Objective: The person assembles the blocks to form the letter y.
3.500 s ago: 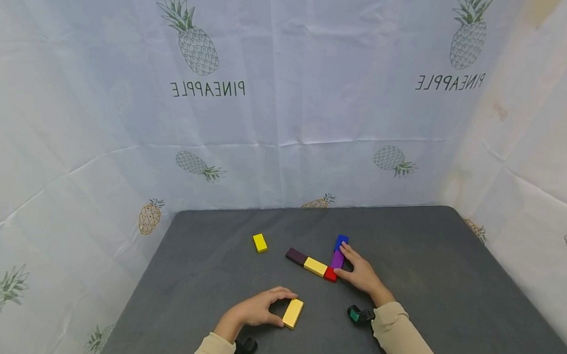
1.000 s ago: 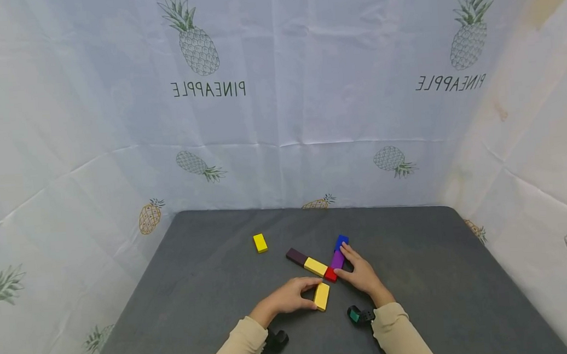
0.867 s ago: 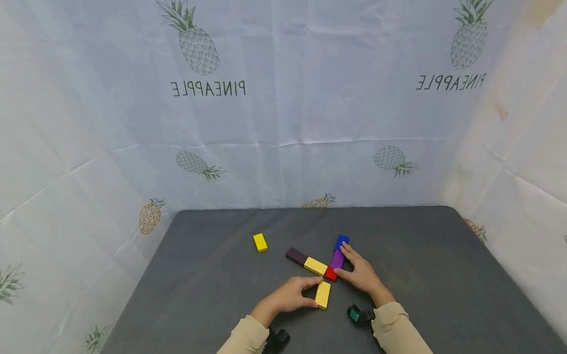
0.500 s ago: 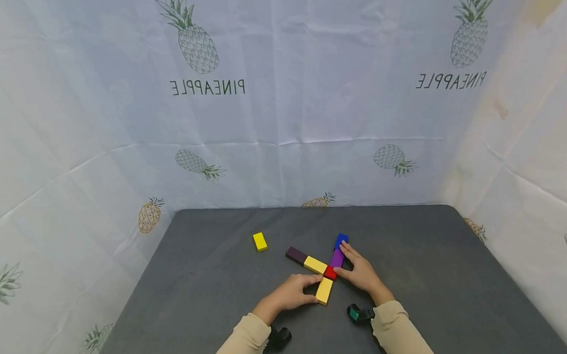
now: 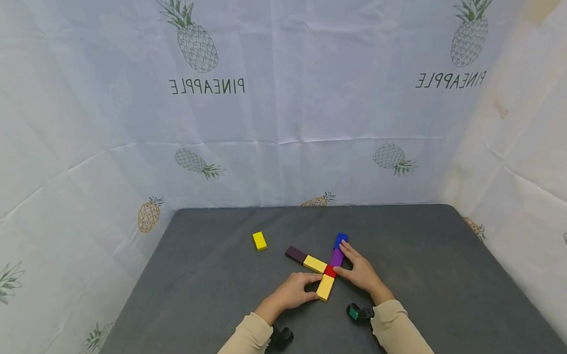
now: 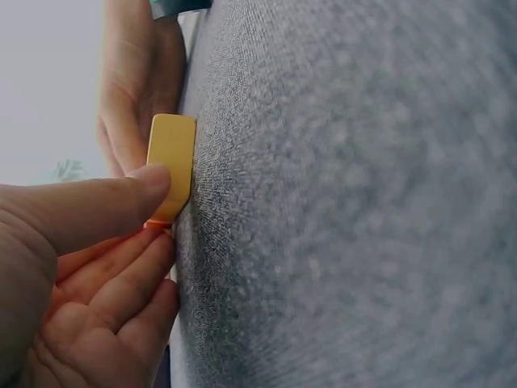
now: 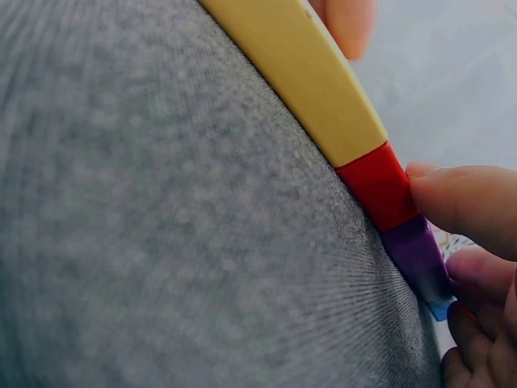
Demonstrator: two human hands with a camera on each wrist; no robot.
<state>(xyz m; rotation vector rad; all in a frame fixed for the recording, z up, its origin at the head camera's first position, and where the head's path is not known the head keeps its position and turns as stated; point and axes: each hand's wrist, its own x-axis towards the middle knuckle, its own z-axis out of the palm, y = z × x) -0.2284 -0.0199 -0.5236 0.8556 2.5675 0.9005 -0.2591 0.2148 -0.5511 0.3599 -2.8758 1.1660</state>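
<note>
My left hand point(image 5: 291, 292) pinches a pale yellow block point(image 5: 325, 288) between thumb and forefinger, flat on the dark table. The far end of this block meets a red block point(image 5: 329, 271); the right wrist view shows the two flush. Beyond the red block run a purple block point(image 5: 336, 258) and a blue block point(image 5: 341, 240) in one line. My right hand point(image 5: 363, 274) rests along that line, thumb on the red block, fingertips at the purple and blue ones. A second pale yellow block point(image 5: 314, 264) and a dark brown block point(image 5: 296, 254) branch off to the left.
A bright yellow block point(image 5: 260, 241) lies by itself farther back on the dark grey table point(image 5: 211, 270). Behind and beside the table hang pale cloths point(image 5: 327, 102) printed with pineapples. Dark wrist cameras point(image 5: 356, 313) sit under both forearms.
My left hand has slid the pale yellow block right and away from me, turning it slightly, until it meets the red block. The right hand has stayed in place.
</note>
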